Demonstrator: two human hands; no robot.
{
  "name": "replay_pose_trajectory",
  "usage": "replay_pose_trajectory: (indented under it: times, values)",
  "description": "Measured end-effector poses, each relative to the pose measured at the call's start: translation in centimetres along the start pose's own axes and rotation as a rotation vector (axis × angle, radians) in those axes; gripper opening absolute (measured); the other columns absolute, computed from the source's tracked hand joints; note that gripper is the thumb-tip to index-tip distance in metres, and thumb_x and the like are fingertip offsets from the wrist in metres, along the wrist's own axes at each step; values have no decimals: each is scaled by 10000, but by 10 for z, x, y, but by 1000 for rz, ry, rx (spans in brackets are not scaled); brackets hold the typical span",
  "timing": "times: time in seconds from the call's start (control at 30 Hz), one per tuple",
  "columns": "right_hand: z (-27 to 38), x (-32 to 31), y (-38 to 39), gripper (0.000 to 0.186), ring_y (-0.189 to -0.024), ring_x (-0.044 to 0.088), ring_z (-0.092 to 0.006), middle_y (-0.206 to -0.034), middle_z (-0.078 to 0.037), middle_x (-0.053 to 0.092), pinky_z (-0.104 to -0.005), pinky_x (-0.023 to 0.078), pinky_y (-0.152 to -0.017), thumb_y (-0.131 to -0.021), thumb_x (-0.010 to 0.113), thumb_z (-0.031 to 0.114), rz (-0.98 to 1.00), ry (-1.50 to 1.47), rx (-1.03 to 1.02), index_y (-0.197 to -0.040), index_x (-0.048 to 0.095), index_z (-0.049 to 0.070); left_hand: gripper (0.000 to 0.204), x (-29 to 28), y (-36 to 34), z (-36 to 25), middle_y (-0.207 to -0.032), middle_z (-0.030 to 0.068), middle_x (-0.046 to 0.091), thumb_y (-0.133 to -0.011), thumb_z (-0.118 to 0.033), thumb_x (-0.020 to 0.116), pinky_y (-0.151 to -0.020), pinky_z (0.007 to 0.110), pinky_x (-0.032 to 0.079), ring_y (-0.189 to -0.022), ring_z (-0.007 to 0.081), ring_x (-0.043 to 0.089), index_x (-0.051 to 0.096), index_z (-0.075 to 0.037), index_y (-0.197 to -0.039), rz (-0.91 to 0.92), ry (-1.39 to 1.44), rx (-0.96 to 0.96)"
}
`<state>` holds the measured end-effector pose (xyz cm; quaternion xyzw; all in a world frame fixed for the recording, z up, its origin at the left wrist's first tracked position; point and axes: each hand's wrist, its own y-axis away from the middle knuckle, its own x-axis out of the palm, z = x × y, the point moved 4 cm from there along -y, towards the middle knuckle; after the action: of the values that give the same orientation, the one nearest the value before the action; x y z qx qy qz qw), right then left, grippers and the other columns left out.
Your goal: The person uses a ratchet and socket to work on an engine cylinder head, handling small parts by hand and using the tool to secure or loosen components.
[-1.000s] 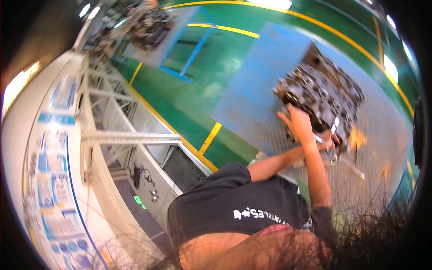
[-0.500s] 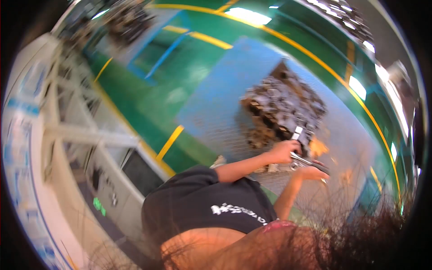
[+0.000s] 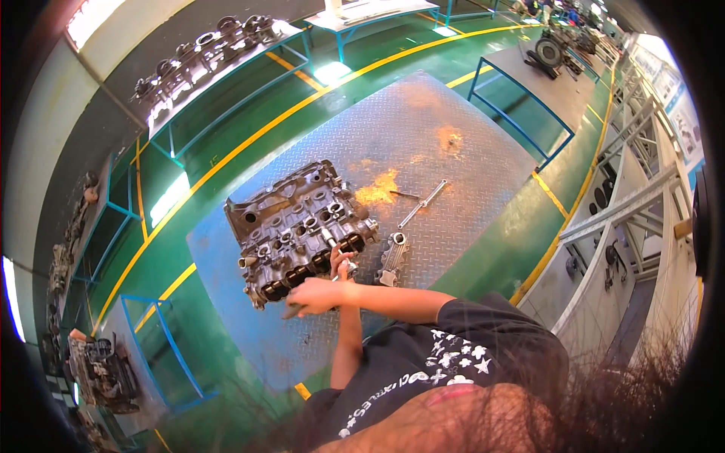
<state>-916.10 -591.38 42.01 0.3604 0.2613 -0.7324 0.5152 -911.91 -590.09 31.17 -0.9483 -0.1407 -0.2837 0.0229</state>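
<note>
An engine cylinder head (image 3: 294,226), grey metal with several round openings, lies on a blue-and-grey diamond-plate tabletop (image 3: 483,174). At its near right edge, my left hand (image 3: 341,260) is closed around the silver head end of a ratchet wrench (image 3: 346,269). My right arm crosses over the left one. My right hand (image 3: 317,295) is closed on the wrench's dark handle, by the near edge of the cylinder head. The fingers partly hide the tool. Whether it sits on a bolt I cannot tell.
Right of the cylinder head lie a small cast-metal part (image 3: 393,258) and a long silver wrench (image 3: 423,204) with a crossing bar. A yellow-orange stain (image 3: 377,189) marks the plate. Blue-framed tables (image 3: 219,98) with engine parts stand around; pale shelving (image 3: 627,226) runs along the right.
The view has swung round, so the cylinder head now lies left of centre and the shelving at right. Both hands keep the ratchet wrench, now down against the cylinder head's edge.
</note>
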Motion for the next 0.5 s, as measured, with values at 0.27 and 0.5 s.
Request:
replay_pose_trajectory:
  times: [0.27,0.5]
  values:
    - [-55,-77,104,345,-864,589,-129,-1065,-85,544,-291,510,-700,-1024,504,232,-1363,-961,304,-1280,396,26,353,1,-2,-61,-955,78,701,-797,-260,776,-816,375,505,-895,235,672,674,-30,-1045,24,-707,-22]
    - [-48,-60,116,388,-756,615,-213,-977,-123,607,-355,505,-661,-994,502,246,-1532,-842,697,-1330,403,79,271,34,-4,-60,-873,131,686,-871,-273,688,-722,364,523,-778,262,677,687,-45,-1017,155,-1066,243]
